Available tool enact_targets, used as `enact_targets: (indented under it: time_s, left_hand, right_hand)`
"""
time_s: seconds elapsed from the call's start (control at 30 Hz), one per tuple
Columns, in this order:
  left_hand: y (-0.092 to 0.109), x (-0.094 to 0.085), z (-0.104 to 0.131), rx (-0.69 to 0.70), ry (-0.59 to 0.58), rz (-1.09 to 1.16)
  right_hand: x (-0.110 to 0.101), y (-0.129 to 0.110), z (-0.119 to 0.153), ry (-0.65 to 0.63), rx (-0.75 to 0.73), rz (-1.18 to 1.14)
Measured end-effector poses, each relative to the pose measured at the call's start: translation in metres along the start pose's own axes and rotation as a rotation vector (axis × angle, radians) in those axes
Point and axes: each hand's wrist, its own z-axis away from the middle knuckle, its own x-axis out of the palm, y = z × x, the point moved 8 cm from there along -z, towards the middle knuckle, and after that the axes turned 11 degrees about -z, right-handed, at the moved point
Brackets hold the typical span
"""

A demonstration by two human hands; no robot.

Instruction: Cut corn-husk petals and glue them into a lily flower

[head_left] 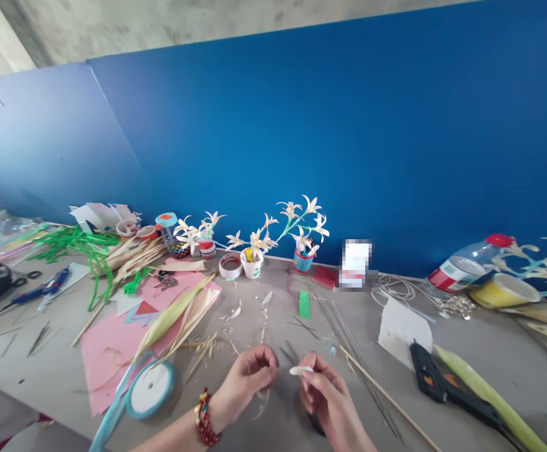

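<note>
My right hand (324, 390) pinches a small white petal-shaped piece (300, 371) between thumb and fingers. My left hand (253, 371), with a red beaded bracelet (205, 417) at its wrist, is closed with thumb against curled fingers; what it holds, if anything, is hidden. A thin pale strand (263, 405) shows just below it. Dark scissors (317, 424) show partly beneath my right hand, with blades beyond the fingers; I cannot tell whether the hand grips them. White scraps (236, 309) and dry husk shreds (202, 348) lie beyond my left hand.
Handmade white flowers (257, 242) stand in small cups at the back. A ribbon spool (151, 390), corn husks (174, 317) and pink paper (97, 351) are on the left. Wires (349, 345), a wooden stick (386, 395) and a glue gun (443, 383) lie right. A blue panel (349, 125) borders the table.
</note>
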Motion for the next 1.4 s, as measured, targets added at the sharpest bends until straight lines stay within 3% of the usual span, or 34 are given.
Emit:
enact_targets:
  time_s: [0.07, 0.17, 0.27, 0.37, 0.43, 0.57, 0.67, 0.73, 0.8, 1.0, 1.27, 1.4]
  left_hand:
    - [0.021, -0.008, 0.004, 0.113, 0.061, -0.325]
    - [0.046, 0.002, 0.013, 0.317, -0.041, -0.84]
    - [0.039, 0.009, 0.02, 0.37, -0.13, -1.158]
    - [0.023, 0.0, 0.027, 0.374, -0.155, -1.295]
    - [0.02, -0.016, 0.033, 0.389, -0.134, -1.353]
    - [0.039, -0.064, 0.036, 0.373, -0.035, -1.322]
    - [0.055, -0.094, 0.015, 0.332, 0.056, -1.308]
    - [0.059, -0.113, -0.009, 0.249, 0.2, -1.38]
    - [0.055, -0.121, -0.033, 0.207, 0.261, -1.404]
    - [0.042, -0.105, -0.078, 0.22, 0.201, -1.389]
    - [0.046, -0.04, -0.142, 0.344, -0.005, -1.311]
    - [0.046, -0.024, -0.16, 0.39, -0.02, -1.284]
  right_hand:
    - [-0.001, -0.008, -0.002, 0.015, -0.046, -0.028]
    - [-0.004, -0.014, -0.003, 0.031, -0.075, -0.065]
    - [-0.007, -0.015, -0.003, 0.043, -0.068, -0.079]
    - [-0.008, -0.014, -0.002, 0.04, -0.054, -0.061]
    - [-0.009, -0.015, -0.003, 0.039, -0.054, -0.06]
    - [-0.01, -0.015, -0.003, 0.056, -0.047, -0.042]
    - [-0.011, -0.012, -0.004, 0.072, -0.027, 0.004]
    - [-0.012, -0.011, -0.004, 0.08, -0.023, 0.018]
    - [-0.014, -0.01, -0.005, 0.089, -0.024, 0.017]
    - [-0.019, -0.01, -0.008, 0.1, -0.021, 0.04]
    - [-0.025, -0.006, -0.011, 0.116, -0.051, 0.095]
    - [-0.028, -0.009, -0.012, 0.109, -0.081, 0.111]
